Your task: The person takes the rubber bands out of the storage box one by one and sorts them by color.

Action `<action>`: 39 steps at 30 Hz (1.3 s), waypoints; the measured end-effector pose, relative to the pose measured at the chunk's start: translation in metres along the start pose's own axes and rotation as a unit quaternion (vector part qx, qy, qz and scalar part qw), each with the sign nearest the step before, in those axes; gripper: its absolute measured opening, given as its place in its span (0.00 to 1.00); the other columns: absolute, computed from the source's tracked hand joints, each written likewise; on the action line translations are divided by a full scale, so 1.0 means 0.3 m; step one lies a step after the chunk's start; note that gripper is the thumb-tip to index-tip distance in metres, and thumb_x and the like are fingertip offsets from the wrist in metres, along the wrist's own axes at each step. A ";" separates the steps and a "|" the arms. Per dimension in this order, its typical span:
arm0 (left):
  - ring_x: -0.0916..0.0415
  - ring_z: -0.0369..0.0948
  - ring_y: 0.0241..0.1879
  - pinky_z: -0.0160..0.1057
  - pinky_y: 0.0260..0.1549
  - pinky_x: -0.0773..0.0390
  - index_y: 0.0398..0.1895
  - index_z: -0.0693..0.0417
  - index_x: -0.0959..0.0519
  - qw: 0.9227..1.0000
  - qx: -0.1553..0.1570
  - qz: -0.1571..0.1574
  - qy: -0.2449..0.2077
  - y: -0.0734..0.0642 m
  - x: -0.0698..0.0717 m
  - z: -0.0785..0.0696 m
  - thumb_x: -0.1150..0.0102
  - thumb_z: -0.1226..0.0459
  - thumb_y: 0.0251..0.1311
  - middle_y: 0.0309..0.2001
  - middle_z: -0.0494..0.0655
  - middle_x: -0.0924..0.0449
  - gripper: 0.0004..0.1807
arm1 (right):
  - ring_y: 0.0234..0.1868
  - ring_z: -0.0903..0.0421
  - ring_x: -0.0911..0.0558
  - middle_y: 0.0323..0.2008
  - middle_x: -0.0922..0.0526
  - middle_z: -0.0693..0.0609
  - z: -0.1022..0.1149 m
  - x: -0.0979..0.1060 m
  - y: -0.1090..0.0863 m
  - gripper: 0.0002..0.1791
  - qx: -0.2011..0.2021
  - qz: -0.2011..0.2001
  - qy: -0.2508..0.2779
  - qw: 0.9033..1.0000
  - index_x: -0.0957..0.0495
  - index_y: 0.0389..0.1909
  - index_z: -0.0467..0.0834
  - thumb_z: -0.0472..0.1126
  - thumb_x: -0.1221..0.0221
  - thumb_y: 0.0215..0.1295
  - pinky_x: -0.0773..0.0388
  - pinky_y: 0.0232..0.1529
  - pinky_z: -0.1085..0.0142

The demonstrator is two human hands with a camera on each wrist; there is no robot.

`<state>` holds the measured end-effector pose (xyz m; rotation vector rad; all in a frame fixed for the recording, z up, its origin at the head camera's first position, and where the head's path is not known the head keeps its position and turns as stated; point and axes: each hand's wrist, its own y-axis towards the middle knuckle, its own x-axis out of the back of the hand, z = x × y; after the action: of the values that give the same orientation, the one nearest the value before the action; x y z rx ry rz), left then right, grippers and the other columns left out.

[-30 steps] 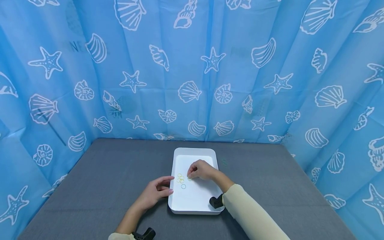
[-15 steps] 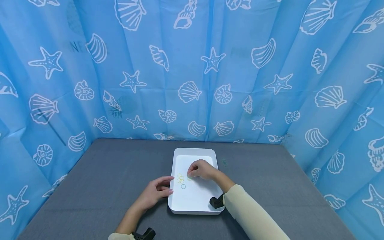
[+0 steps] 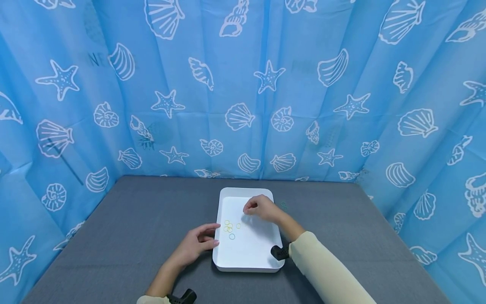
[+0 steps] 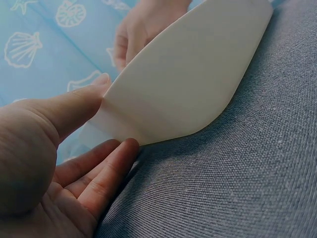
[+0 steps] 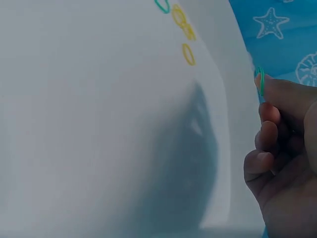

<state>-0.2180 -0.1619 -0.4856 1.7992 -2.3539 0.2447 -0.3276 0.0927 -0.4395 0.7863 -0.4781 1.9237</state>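
A shallow white tray [image 3: 248,255] lies on the grey cloth. My left hand [image 3: 195,244] rests at its left side; in the left wrist view the thumb [image 4: 81,104] touches the rim and the fingertips lie low against the outer wall. My right hand [image 3: 263,210] is above the tray's upper right part, pinching a small green rubber band [image 5: 261,83] between thumb and index finger. Inside the tray, several yellow rubber bands [image 5: 179,19] lie bunched, with a single yellow band [image 5: 184,53] beside them. A blue-green rubber band [image 3: 232,239] lies below the bunch.
Green bands [image 3: 283,205] lie on the grey tabletop [image 3: 326,215] just right of the tray, partly behind my right hand. A blue curtain [image 3: 243,84] with white shells and starfish hangs behind and along both sides.
My right hand has lifted from beside the yellow bands and moved up and right with the green rubber band, uncovering the single yellow one. My left hand stays at the tray's side.
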 end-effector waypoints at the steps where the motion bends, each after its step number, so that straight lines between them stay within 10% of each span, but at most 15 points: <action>1: 0.21 0.45 0.45 0.42 0.43 0.22 0.64 0.56 0.27 1.000 0.000 0.000 0.000 0.000 0.000 0.000 0.34 0.63 0.60 0.57 0.59 0.26 0.28 | 0.31 0.56 0.26 0.28 0.20 0.55 0.001 0.009 -0.002 0.04 0.002 -0.005 0.002 1.000 0.16 0.30 0.43 0.33 0.37 0.64 0.27 0.34 0.65; 21: 0.22 0.46 0.45 0.41 0.42 0.22 0.65 0.58 0.28 1.000 -0.009 0.010 -0.006 -0.007 0.007 0.004 0.35 0.63 0.61 0.57 0.60 0.26 0.28 | 0.32 0.54 0.25 0.31 0.20 0.51 -0.083 0.176 -0.101 0.03 -0.003 -0.096 0.027 0.995 0.18 0.34 0.39 0.34 0.39 0.66 0.25 0.36 0.62; 39: 0.22 0.45 0.45 0.43 0.41 0.22 0.65 0.56 0.28 1.000 0.000 -0.001 -0.004 -0.006 -0.003 -0.007 0.35 0.63 0.61 0.57 0.59 0.26 0.28 | 0.31 0.55 0.26 0.31 0.21 0.50 -0.248 0.188 -0.174 0.03 -0.013 -0.155 -0.033 0.987 0.19 0.33 0.38 0.34 0.38 0.65 0.28 0.32 0.61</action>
<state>-0.2159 -0.1611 -0.4837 1.8062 -2.3563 0.2369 -0.3232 0.1988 -0.4535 0.8554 -0.3941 1.6044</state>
